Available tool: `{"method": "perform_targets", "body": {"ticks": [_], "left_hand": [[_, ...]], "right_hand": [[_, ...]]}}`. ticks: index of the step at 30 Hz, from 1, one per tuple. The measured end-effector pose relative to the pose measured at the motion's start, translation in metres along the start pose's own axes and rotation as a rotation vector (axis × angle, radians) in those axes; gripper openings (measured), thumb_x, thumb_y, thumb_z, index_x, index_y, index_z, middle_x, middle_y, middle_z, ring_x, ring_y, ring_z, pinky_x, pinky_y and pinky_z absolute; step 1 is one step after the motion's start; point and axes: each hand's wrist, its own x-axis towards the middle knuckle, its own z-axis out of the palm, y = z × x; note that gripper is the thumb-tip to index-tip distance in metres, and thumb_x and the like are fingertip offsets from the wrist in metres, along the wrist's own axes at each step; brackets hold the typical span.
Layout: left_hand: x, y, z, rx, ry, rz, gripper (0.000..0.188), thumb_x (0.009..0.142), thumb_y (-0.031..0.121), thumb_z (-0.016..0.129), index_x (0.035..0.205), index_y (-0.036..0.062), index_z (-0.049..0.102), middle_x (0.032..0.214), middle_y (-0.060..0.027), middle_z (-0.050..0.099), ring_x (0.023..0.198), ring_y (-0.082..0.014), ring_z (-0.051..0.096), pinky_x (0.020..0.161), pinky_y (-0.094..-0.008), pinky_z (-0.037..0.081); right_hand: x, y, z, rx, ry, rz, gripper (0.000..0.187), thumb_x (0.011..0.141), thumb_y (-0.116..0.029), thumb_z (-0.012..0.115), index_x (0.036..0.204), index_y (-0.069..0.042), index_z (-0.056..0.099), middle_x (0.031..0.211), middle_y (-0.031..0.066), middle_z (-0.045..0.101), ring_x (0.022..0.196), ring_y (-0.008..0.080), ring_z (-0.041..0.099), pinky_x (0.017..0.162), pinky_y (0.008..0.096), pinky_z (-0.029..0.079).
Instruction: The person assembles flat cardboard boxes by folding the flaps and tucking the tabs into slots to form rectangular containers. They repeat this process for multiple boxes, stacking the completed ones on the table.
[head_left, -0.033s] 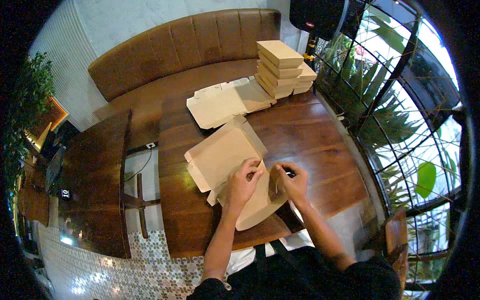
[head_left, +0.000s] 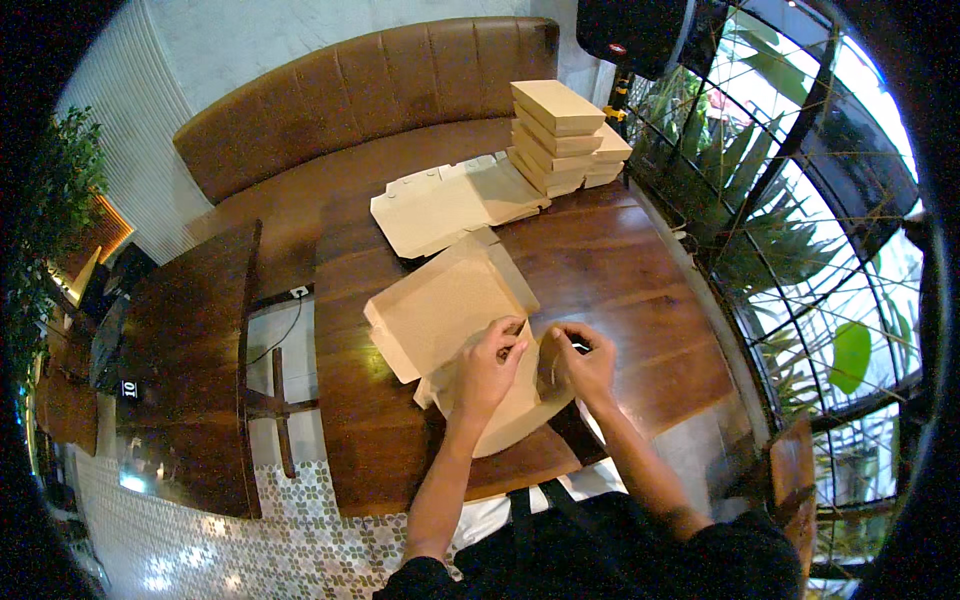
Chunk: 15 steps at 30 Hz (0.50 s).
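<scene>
A partly folded brown cardboard box [head_left: 440, 310] lies on the dark wooden table [head_left: 630, 270] in front of me. My left hand [head_left: 488, 368] pinches a raised flap at the box's near right side. My right hand [head_left: 587, 365] grips the same near edge from the right, its fingers curled round the cardboard. The two hands are a few centimetres apart. The rounded front flap of the box hangs over the table's near edge, partly hidden by my left wrist.
A pile of flat box blanks [head_left: 450, 205] lies at the table's far side, beside a stack of folded boxes [head_left: 565, 135]. Behind runs a brown leather bench [head_left: 350, 100]. A second wooden table [head_left: 190, 330] stands left. A black-framed window with plants [head_left: 800, 230] lines the right.
</scene>
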Motion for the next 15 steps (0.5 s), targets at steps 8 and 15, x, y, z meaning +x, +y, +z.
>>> {"method": "perform_targets", "body": {"ticks": [8, 15], "left_hand": [[-0.024, -0.079, 0.058, 0.425, 0.289, 0.41, 0.039, 0.1, 0.039, 0.065, 0.125, 0.0092, 0.07, 0.117, -0.0184, 0.074, 0.108, -0.0437, 0.069, 0.096, -0.0514, 0.054], [-0.015, -0.134, 0.046, 0.501, -0.227, -0.031, 0.07, 0.099, 0.065, 0.053, 0.149, 0.0163, 0.055, 0.152, -0.0142, 0.056, 0.138, -0.0424, 0.052, 0.118, -0.057, 0.038]], "right_hand": [[0.002, 0.044, 0.02, 0.27, 0.036, 0.114, 0.02, 0.099, -0.01, 0.076, 0.115, 0.002, 0.076, 0.102, 0.0061, 0.078, 0.089, 0.0129, 0.071, 0.082, 0.0275, 0.056], [0.003, 0.041, 0.022, 0.466, -0.134, 0.319, 0.024, 0.101, -0.013, 0.074, 0.121, 0.0, 0.073, 0.103, 0.0052, 0.076, 0.091, 0.0113, 0.07, 0.081, 0.027, 0.057]]}}
